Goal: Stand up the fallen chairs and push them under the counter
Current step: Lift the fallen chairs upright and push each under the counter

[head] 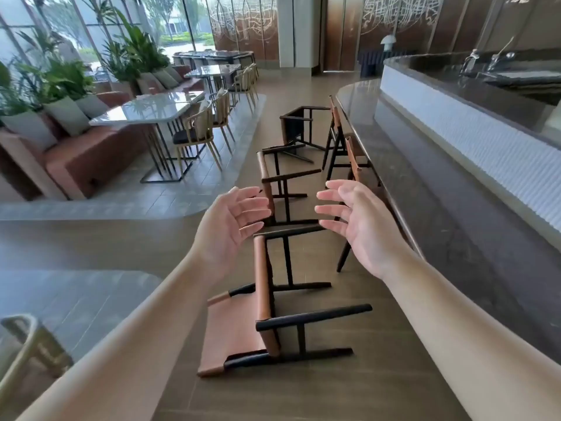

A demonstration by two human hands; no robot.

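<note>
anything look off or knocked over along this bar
Yes. Three chairs lie tipped on the floor beside the counter: the nearest chair, a middle chair and a far chair. Two others stand upright against the counter. Both hands are open and empty.

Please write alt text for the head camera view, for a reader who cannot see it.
Two open, empty hands, left hand and right hand, reach over the nearest fallen chair. Two more fallen chairs lie beyond it beside the curved dark counter, where upright chairs stand.
</note>
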